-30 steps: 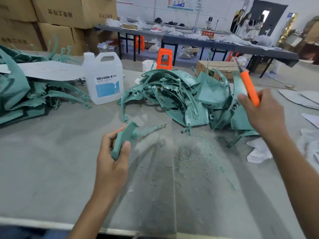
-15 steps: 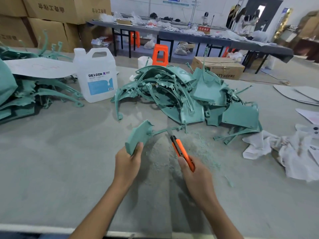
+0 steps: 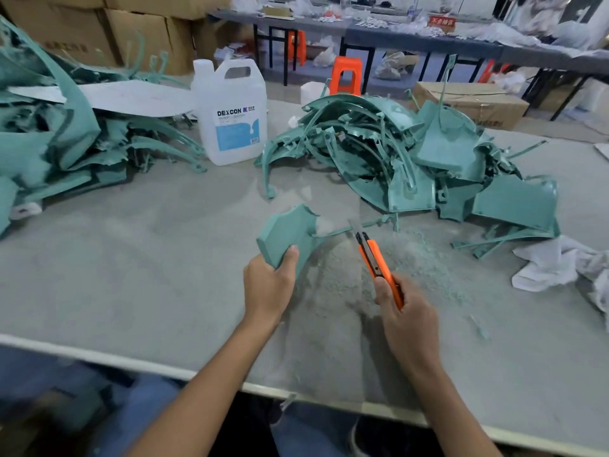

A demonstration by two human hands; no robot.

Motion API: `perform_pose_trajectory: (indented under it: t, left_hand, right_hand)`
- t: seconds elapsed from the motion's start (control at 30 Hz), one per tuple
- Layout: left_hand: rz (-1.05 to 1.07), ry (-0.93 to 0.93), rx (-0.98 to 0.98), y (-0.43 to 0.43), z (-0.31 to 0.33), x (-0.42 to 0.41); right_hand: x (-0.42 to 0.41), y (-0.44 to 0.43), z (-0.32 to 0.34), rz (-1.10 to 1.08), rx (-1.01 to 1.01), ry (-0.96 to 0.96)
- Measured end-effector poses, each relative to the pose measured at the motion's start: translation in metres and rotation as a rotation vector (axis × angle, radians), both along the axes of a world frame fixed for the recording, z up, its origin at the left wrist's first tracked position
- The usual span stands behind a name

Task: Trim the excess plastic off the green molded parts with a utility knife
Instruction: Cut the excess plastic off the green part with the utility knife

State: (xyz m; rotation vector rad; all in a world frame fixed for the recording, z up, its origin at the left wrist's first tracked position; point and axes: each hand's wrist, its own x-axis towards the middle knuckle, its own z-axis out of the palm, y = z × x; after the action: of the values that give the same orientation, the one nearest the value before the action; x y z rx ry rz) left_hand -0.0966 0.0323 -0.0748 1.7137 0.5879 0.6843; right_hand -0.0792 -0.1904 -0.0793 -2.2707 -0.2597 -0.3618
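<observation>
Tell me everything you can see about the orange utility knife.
The utility knife has a slim orange plastic body with a black slider strip and a short silver blade extended at its far tip. The right hand grips its rear end, pointing it away and slightly left. The blade tip meets a thin sprue on the green molded part held in the left hand, above the table.

Jug [image 3: 233, 112] between two part piles [image 3: 408, 156]
</observation>
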Motion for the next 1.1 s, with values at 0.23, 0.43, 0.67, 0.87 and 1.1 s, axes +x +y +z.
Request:
perform_pose_trajectory:
  t: [0.23, 0.43, 0.67, 0.87, 1.1]
  left_hand:
    - [-0.063, 0.041, 0.026, 0.012, -0.004, -0.023]
    - [-0.04, 0.018, -0.106, 0.013, -0.008, -0.042]
    - [-0.061, -0.011, -0.142, 0.008, -0.006, -0.047]
    - [-0.081, -0.019, -0.076, 0.006, -0.003, -0.049]
    - [-0.094, -0.036, 0.017, 0.006, -0.006, -0.05]
  right_hand:
    - [-0.006, 0.004, 0.004, 0.004, -0.06, 0.011]
    - [-0.011, 0.009, 0.002, 0.091, -0.251, -0.054]
    - [-0.017, 0.015, 0.007, 0.148, -0.257, -0.04]
    - [-0.034, 0.027, 0.012, 0.091, -0.163, 0.116]
    - [-0.054, 0.059, 0.029, 0.18, -0.161, 0.208]
